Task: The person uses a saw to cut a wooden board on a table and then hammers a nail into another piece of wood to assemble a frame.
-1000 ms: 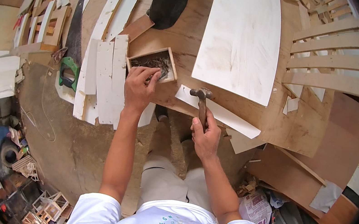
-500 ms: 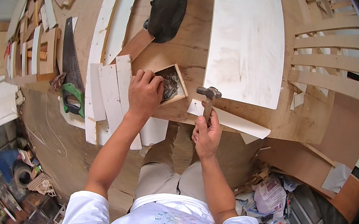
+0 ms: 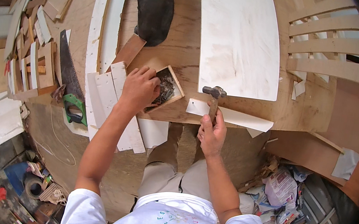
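Note:
My left hand is at the left side of a small wooden box, its fingers curled over the rim and down into it. Loose nails lie inside the box. The left fingertips are partly hidden, so what they pinch does not show. My right hand is wrapped round the wooden handle of a hammer, holding it upright with its metal head at the top. Just behind the hammer handle lies a narrow white strip with a small dark hole or nail at its left end.
A large white board lies on the wooden table. A black plastic bag sits behind the box. To the left are white slats, a green-handled handsaw and scrap wood. A slatted wooden frame stands right.
The whole view has shifted slightly. My left hand stays at the nail box, its fingers a little lower over the rim. My right hand still holds the hammer, slightly farther right of the box.

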The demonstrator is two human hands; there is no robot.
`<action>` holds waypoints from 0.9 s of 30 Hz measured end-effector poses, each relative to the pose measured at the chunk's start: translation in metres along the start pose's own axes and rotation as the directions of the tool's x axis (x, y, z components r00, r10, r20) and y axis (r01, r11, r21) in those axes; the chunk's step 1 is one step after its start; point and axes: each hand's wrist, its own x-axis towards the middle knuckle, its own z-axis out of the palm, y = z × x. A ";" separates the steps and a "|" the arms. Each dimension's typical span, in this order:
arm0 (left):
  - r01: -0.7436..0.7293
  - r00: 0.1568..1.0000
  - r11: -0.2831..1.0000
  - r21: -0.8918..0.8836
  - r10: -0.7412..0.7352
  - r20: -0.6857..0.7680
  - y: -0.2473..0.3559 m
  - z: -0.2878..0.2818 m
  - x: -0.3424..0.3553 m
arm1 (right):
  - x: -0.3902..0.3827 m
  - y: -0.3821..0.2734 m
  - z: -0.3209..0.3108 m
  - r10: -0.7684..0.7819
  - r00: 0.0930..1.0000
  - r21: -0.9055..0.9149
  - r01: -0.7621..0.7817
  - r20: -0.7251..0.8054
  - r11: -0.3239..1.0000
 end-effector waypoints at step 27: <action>0.432 0.821 0.591 -0.681 -0.570 0.027 0.051 -0.027 -0.013 | -0.006 -0.005 -0.024 0.005 0.998 -0.041 -0.003 0.056 0.999</action>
